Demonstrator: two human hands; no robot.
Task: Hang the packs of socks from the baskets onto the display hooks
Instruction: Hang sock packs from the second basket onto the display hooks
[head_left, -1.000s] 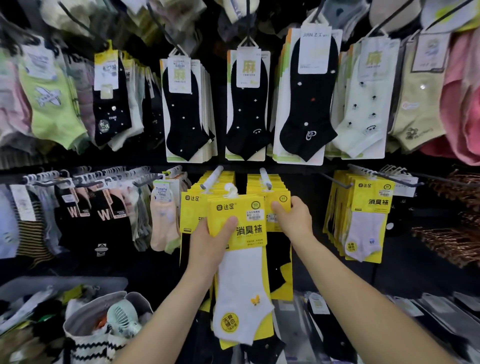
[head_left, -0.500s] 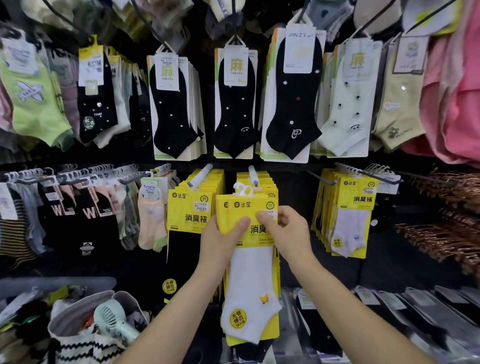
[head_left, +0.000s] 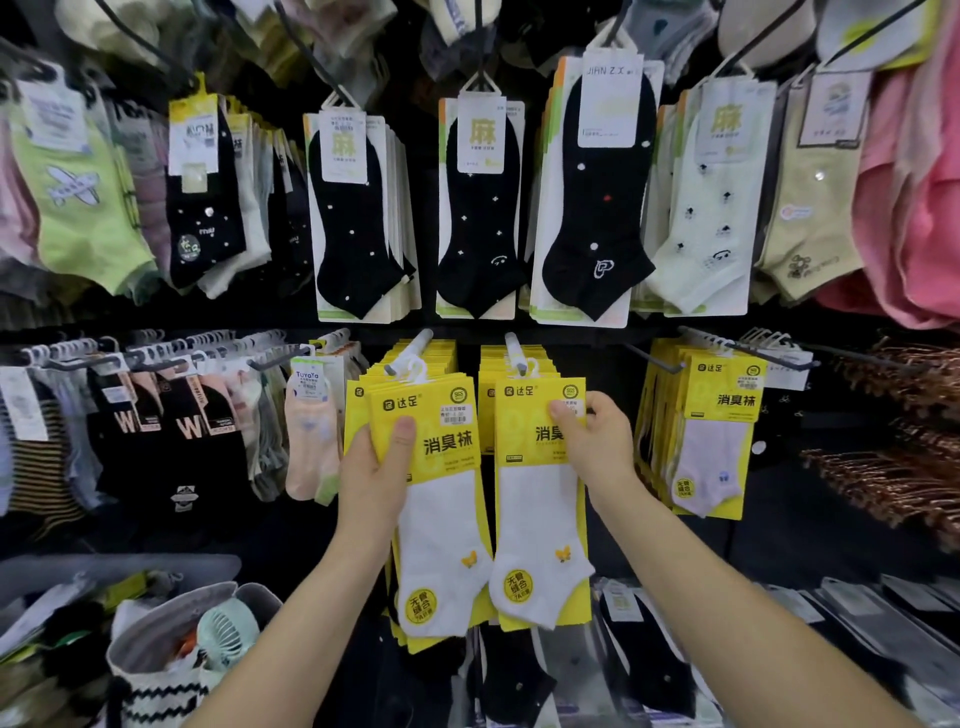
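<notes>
My left hand (head_left: 375, 470) grips a small stack of yellow sock packs (head_left: 439, 499) with white socks, thumb on the front card. Their white hangers sit at the tip of the left display hook (head_left: 410, 349). My right hand (head_left: 592, 441) pinches the top of another yellow pack with a white sock (head_left: 540, 509). That pack's hanger is at the tip of the right display hook (head_left: 513, 349). Rows of the same yellow packs hang behind on both hooks.
Black, white and green sock packs (head_left: 478, 208) hang on the upper row. More yellow packs (head_left: 717, 431) hang to the right, beside bare copper-coloured hooks (head_left: 893, 467). A white basket (head_left: 171, 654) with a small fan stands at lower left. Flat packs lie at lower right.
The stack held in front has split: my right hand took one pack to the right hook, while my left hand keeps the others at the left hook.
</notes>
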